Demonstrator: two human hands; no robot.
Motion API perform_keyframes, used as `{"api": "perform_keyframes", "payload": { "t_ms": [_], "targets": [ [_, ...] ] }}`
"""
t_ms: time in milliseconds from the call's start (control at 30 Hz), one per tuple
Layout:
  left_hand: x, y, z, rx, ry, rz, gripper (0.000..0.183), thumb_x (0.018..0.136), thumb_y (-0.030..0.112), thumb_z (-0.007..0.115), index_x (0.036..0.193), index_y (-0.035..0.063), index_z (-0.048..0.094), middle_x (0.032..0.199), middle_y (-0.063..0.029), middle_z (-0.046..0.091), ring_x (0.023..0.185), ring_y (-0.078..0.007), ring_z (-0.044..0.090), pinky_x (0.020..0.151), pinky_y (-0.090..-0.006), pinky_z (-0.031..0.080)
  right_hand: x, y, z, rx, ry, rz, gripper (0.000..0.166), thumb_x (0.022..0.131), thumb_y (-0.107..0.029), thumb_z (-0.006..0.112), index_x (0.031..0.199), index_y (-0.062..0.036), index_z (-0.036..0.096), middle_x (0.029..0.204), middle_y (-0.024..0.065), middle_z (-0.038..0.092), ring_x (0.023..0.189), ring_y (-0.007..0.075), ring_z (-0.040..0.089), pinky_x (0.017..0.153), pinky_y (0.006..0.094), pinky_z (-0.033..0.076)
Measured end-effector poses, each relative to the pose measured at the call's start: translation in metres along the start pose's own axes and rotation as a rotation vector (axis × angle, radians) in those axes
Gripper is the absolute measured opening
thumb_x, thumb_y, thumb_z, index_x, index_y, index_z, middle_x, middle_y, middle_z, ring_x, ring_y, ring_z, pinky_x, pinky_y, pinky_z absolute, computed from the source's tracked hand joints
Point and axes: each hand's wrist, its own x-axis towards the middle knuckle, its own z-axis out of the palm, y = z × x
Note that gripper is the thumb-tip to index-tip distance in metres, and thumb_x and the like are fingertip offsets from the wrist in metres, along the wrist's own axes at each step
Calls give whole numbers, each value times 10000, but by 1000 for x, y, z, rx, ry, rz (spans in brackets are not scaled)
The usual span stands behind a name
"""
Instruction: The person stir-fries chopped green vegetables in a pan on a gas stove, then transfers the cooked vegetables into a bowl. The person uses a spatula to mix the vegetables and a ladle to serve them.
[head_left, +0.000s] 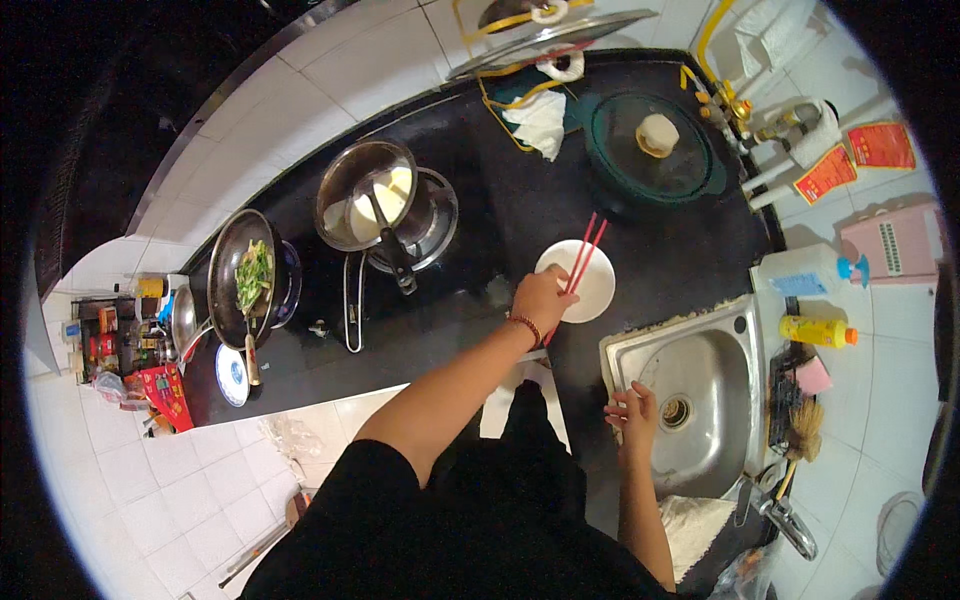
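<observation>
My left hand (541, 298), with a beaded bracelet at the wrist, is closed around a pair of red chopsticks (589, 253). Under and beside those fingers sits a white bowl (596, 289) on the black counter; whether the hand also grips its rim cannot be told. The chopsticks slant across the bowl, and their upper ends reach past its far edge. My right hand (634, 416) hovers at the near left edge of the stainless steel sink (720, 375), fingers spread, holding nothing.
A saucepan (330, 225) with pale contents and a black-handled ladle (394, 251) tilts by a burner. Farther left, a frying pan (225, 277) holds cooked greens (255, 274). A lidded dark green pot (600, 157) stands behind the bowl. The faucet (787, 525) is at right.
</observation>
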Motion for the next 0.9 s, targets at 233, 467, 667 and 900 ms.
{"api": "perform_keyframes", "payload": {
  "t_ms": [233,467,667,900],
  "targets": [
    [11,-3,4,75,46,72,360,737,264,762,963,9,644,754,-180,688,693,-283,691,669,-358,549,-14,5,-17,14,43,25,297,928,-156,538,1204,-52,506,929,127,638,668,194,652,547,266,524],
    [-7,-5,-7,134,166,119,400,779,376,712,967,30,644,748,-149,685,682,-313,676,658,-387,547,-31,-4,1,-27,-10,-30,307,945,-239,552,1190,-57,526,939,103,643,704,176,648,578,258,517],
    [-87,-14,-53,-282,21,148,247,847,276,663,964,69,599,877,-120,680,785,-285,669,682,-375,525,-59,5,44,-330,-218,-54,327,936,-287,575,1154,-50,520,932,89,626,683,188,656,540,285,531],
    [-249,-118,-175,-499,-251,287,175,903,197,624,1002,54,607,892,-78,676,799,-158,655,715,-302,522,-114,66,198,-615,-701,-242,237,939,-204,568,1104,-34,553,905,70,629,696,154,648,528,265,524]
  ]
}}
